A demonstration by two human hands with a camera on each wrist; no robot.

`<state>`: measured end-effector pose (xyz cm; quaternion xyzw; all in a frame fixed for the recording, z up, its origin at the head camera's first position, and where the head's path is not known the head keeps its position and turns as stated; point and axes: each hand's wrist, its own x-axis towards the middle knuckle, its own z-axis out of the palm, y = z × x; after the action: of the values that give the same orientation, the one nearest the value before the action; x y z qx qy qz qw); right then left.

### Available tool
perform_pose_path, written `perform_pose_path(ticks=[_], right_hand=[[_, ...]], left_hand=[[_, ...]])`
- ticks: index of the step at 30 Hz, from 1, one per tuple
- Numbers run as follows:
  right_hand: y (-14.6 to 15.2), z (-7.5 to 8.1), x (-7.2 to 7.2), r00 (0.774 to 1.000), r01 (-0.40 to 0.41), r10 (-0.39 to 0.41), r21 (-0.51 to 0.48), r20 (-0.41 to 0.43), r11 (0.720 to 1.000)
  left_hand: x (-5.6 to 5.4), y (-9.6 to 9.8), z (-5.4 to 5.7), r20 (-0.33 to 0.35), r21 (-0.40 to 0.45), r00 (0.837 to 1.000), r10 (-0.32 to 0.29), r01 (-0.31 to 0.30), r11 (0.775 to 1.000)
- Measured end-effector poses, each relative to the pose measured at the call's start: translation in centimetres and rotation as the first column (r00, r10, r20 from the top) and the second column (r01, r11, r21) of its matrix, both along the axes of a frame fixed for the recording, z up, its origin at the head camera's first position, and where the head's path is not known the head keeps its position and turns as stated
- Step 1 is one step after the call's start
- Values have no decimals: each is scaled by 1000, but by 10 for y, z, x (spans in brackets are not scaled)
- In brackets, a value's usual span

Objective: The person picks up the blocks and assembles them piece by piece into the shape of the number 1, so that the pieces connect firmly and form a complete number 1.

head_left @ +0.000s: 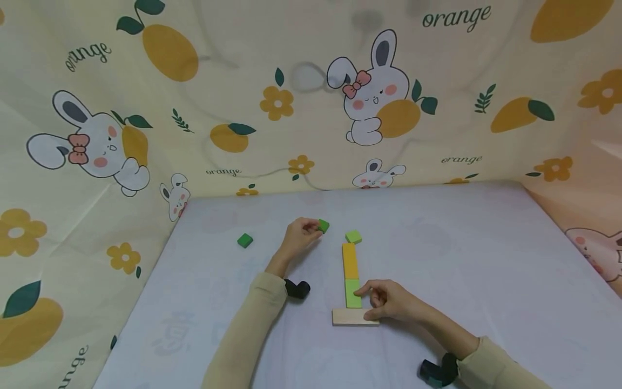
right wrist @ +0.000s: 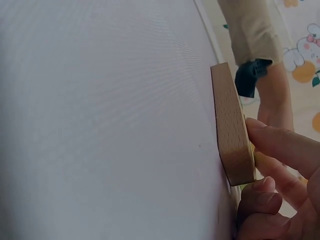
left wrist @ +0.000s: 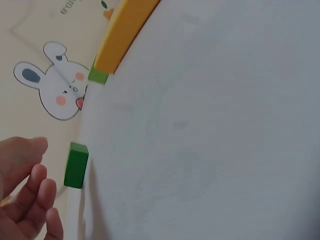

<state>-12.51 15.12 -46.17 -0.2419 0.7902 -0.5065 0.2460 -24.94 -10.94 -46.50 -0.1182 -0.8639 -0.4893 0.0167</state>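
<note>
In the head view my left hand (head_left: 301, 237) is at a dark green block (head_left: 323, 226). The left wrist view shows this block (left wrist: 75, 167) standing just beyond the fingertips, with a gap between. My right hand (head_left: 396, 301) rests its thumb on the right end of a plain wooden block (head_left: 347, 317), while its index finger touches a light green block (head_left: 352, 300). The right wrist view has the thumb on the edge of the wooden block (right wrist: 232, 130), other fingers bent beside it. An orange block (head_left: 350, 261) lines up beyond the light green one.
A smaller light green block (head_left: 353, 236) sits at the orange block's far end. Another dark green block (head_left: 245, 240) lies to the left on the white table (head_left: 194, 324). A patterned cloth (head_left: 272, 54) hangs behind the table and along its sides.
</note>
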Motion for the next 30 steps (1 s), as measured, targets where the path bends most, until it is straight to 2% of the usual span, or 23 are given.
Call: perform_pose_path(ticks=[4, 9, 15, 21, 25, 30], right_hand=[[-1, -1, -1, 1000, -8, 8, 10, -8, 1000], [-1, -2, -1, 1000, -16, 16, 6, -11, 1000], [0, 0, -1, 1000, -14, 14, -17, 9, 1000], [1, 0, -1, 1000, -24, 24, -33, 13, 999], [2, -2, -2, 1000, -25, 25, -31, 14, 999], [3, -4, -3, 1000, -22, 23, -16, 19, 1000]], left_hand=[[-9, -1, 0, -32, -31, 999, 5, -6, 1000], [-17, -2, 1, -26, -69, 1000, 2, -4, 998], [-24, -1, -4, 47, -148, 999, 8, -1, 989], [-29, -4, -10, 120, -164, 993, -7, 27, 986], [-30, -5, -9, 158, -168, 987, -30, 57, 984], [-31, -7, -7, 168, -218, 984, -66, 102, 971]])
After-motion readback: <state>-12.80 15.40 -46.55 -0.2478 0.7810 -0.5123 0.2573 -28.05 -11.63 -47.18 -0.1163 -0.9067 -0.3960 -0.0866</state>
